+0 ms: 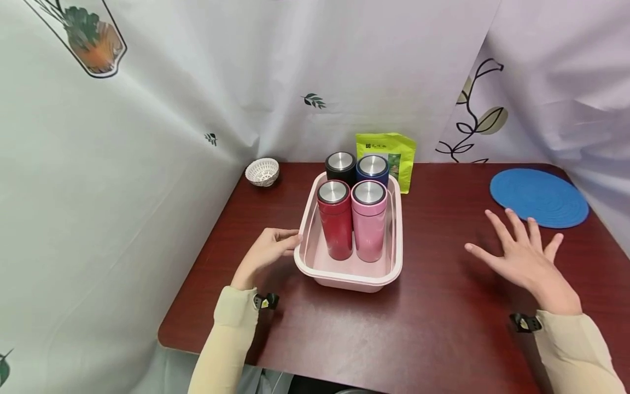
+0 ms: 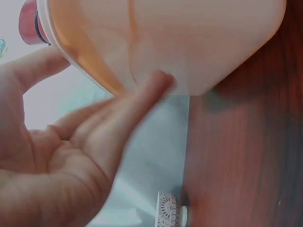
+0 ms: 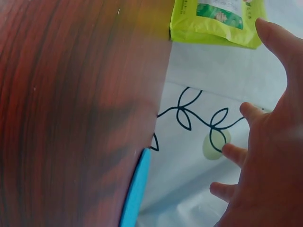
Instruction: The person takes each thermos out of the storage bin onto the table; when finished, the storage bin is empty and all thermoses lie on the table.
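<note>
A pale pink plastic basin (image 1: 355, 277) stands on the table. Upright inside it are several insulated bottles with silver-topped lids: a red bottle (image 1: 336, 230), a pink bottle (image 1: 369, 232), a black bottle (image 1: 341, 167) and a dark blue bottle (image 1: 372, 167). My left hand (image 1: 268, 251) holds the basin's left rim, thumb at the rim and fingers against the outer wall; the left wrist view shows the wall (image 2: 208, 38) close up, the thumb tip hidden. My right hand (image 1: 529, 265) hovers over the table's right side, fingers spread, touching nothing.
A round blue placemat (image 1: 538, 197) lies at the back right, beyond my right hand. Behind the basin a green pouch (image 1: 406, 164) stands against the white patterned curtain (image 1: 295, 65). A small white basket (image 1: 262, 172) sits in the back left corner of the dark red table (image 1: 344, 334).
</note>
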Available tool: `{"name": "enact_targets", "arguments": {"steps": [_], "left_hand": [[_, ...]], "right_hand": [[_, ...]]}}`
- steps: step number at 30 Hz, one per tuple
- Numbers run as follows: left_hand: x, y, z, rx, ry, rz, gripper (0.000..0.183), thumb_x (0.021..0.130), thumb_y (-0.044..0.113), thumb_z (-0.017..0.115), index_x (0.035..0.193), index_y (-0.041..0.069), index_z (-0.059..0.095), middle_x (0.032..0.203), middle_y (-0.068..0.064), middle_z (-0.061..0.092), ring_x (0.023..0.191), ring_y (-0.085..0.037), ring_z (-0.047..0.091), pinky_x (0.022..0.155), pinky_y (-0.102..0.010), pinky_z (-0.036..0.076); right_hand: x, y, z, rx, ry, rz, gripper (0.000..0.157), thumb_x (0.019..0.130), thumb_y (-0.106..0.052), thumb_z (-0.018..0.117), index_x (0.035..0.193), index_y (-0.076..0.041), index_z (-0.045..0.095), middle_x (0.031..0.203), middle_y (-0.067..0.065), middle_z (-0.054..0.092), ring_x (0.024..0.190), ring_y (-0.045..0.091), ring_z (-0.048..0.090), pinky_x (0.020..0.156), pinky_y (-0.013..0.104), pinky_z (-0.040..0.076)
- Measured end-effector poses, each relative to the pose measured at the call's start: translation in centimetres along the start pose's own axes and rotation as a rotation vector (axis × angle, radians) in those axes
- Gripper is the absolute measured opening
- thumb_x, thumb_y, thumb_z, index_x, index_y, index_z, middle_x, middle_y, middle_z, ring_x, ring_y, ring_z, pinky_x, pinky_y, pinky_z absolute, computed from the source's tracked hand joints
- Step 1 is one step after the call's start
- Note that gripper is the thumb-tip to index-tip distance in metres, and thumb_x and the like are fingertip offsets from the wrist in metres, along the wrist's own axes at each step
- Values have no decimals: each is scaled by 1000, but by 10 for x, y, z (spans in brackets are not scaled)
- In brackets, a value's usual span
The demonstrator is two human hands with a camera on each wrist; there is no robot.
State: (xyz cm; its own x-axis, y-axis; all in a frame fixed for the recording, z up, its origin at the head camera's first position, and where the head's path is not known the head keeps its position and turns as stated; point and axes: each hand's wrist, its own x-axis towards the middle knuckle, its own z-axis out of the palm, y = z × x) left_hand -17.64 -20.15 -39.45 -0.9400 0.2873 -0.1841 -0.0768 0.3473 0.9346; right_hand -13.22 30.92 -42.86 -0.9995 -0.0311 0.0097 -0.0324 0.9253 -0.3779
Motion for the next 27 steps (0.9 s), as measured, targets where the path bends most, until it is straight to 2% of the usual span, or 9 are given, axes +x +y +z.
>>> {"name": "enact_targets", "arguments": {"steps": [5,7,11,14,17,20,22,24,27], "left_hand": [[1,7,3,-49,14,6,38,94,12,63,121,-15,60,112,-30,67,94,-34,71,82,-42,60],[1,8,4,-52,20,8,36,93,9,63,119,-16,61,109,-31,67,91,-34,72,81,-43,60],[0,11,7,-69,22,-2,34,92,5,62,116,-18,61,108,-34,66,89,-33,72,80,-44,60],[-2,14,9,-87,29,-18,32,91,4,62,114,-18,62,108,-33,66,93,-37,70,79,-42,60],[-3,16,10,-108,40,-29,31,91,4,63,113,-18,63,106,-31,68,94,-40,69,78,-41,61],[-4,17,10,-114,38,-25,31,91,3,63,114,-18,62,104,-31,68,90,-36,71,78,-42,61],[-4,18,10,-109,33,-18,32,91,2,63,114,-19,62,105,-33,67,86,-31,72,77,-41,61],[-4,18,11,-104,34,-16,32,91,2,64,114,-20,61,106,-35,66,83,-27,72,76,-40,61],[-4,19,11,-93,40,-18,32,90,1,65,114,-20,62,106,-37,65,81,-24,73,75,-39,61]], "right_hand": [[2,-3,1,27,20,-12,92,91,-64,52,158,-27,1,161,25,-6,141,55,-16,92,80,-27],[2,-6,4,55,52,-28,91,91,-61,55,159,-24,6,161,26,0,143,55,-8,97,81,-22],[-1,-14,6,176,176,-28,84,90,-51,64,156,-15,25,156,27,24,140,51,20,107,77,11],[-4,-22,6,285,290,-6,76,88,-45,70,149,-11,40,149,24,41,133,46,37,102,70,31],[-4,-33,7,336,369,-1,68,85,-44,74,142,-15,52,142,17,53,128,40,46,105,58,38],[-2,-45,7,345,413,-19,62,82,-43,78,136,-20,59,136,12,59,122,34,52,107,27,40],[0,-53,8,345,445,-39,59,79,-42,80,131,-20,63,130,10,64,117,30,55,97,10,35],[1,-62,8,349,466,-53,57,78,-42,81,128,-21,66,125,9,67,113,27,57,87,2,30],[4,-75,6,368,476,-56,56,76,-43,83,125,-21,68,119,6,70,110,23,58,83,3,31]]}}
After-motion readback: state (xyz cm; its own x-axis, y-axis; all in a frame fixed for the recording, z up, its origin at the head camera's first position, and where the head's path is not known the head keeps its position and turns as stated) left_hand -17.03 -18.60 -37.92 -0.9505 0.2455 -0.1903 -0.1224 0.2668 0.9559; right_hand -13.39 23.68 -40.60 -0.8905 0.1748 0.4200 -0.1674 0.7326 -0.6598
